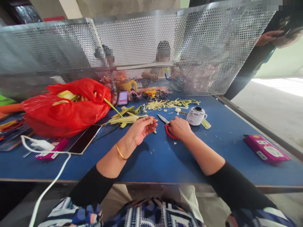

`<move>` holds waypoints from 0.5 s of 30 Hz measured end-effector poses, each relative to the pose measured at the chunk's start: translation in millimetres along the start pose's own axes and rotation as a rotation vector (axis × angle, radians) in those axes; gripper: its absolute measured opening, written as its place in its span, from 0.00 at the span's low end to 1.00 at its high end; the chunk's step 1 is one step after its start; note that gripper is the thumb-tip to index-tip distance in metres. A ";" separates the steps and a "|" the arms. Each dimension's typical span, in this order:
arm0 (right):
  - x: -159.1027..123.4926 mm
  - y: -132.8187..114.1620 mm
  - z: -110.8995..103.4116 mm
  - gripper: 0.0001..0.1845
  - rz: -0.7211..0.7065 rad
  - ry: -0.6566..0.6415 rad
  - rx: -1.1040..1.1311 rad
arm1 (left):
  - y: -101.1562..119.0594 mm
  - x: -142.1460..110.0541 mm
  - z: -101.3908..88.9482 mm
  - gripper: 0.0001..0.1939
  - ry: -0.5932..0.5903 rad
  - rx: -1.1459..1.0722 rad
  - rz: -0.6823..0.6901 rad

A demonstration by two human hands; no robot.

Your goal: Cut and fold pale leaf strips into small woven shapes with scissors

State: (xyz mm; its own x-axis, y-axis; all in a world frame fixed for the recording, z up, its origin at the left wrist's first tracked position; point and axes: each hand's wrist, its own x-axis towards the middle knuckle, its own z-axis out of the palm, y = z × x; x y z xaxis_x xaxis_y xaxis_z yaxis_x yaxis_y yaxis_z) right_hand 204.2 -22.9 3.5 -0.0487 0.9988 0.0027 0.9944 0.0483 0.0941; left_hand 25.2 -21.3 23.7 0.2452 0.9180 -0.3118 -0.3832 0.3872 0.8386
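Two fingertips of your left hand pinch a pale piece, likely steadying it; your right hand grips scissors, blades toward the table's far edge, presumably for safety.

- I see a blue table.
- The bag at left is bright red.
- The strips run pale yellow to green.
- I make out red handles and silver-grey blades on the scissors.
- The spool at right is white around black.
- I read the rightmost pack as magenta, patched white.
- Near sleeves: black; bracelet: gold.
- The far screen is silver-grey, dotted with a regular hole pattern.
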 end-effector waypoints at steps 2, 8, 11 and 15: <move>-0.6 -1.6 -0.4 0.16 -0.044 0.105 0.100 | -10.7 -5.3 -2.3 0.07 0.016 -0.024 0.023; -4.9 -27.5 10.9 0.14 -0.121 0.347 1.041 | -23.6 -4.0 -4.4 0.04 0.046 -0.080 0.156; -8.4 -42.7 15.8 0.16 -0.151 0.285 1.452 | -26.2 0.6 -4.1 0.06 0.035 -0.096 0.187; -12.4 -52.8 15.8 0.19 -0.126 0.199 1.772 | -32.0 1.6 -2.2 0.07 0.024 -0.141 0.133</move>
State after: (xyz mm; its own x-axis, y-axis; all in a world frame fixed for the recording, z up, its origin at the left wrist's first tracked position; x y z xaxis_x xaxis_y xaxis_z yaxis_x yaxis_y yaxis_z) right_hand 153.8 -37.8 -17.3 -0.0010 0.9794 0.2020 -0.1189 0.2005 -0.9725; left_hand 35.9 -32.0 -4.6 0.1640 0.9628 -0.2146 -0.5318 0.2695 0.8029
